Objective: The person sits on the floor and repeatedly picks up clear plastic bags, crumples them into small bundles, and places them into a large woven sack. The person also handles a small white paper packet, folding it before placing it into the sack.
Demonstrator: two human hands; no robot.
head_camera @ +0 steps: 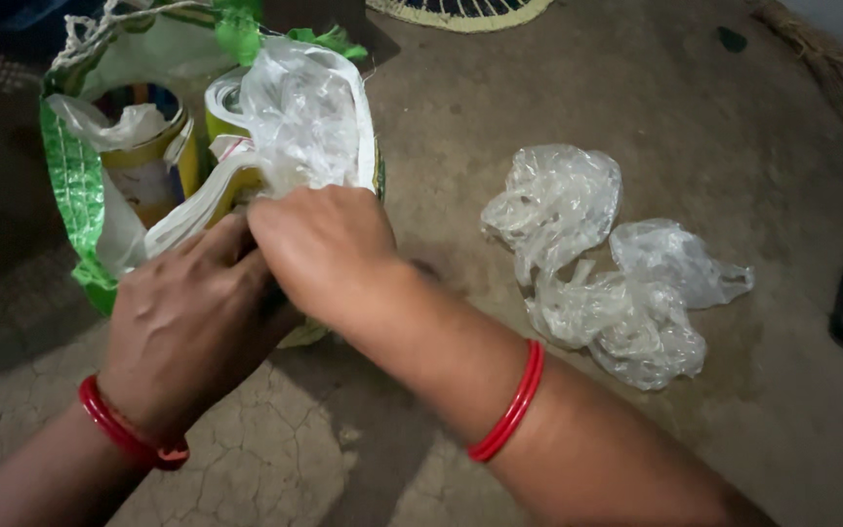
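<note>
- A green woven bag [75, 185] sat at ten o'clock, holding yellow tins [153, 161] and a clear plastic bag [304, 117].
- Crumpled clear bags [607, 273] lay on the cracked floor [734, 146] at three o'clock.
- The left hand [187, 327] and right hand [324, 249], both with red bangles, met at the bag's mouth, fingers curled and pinching the plastic.
</note>
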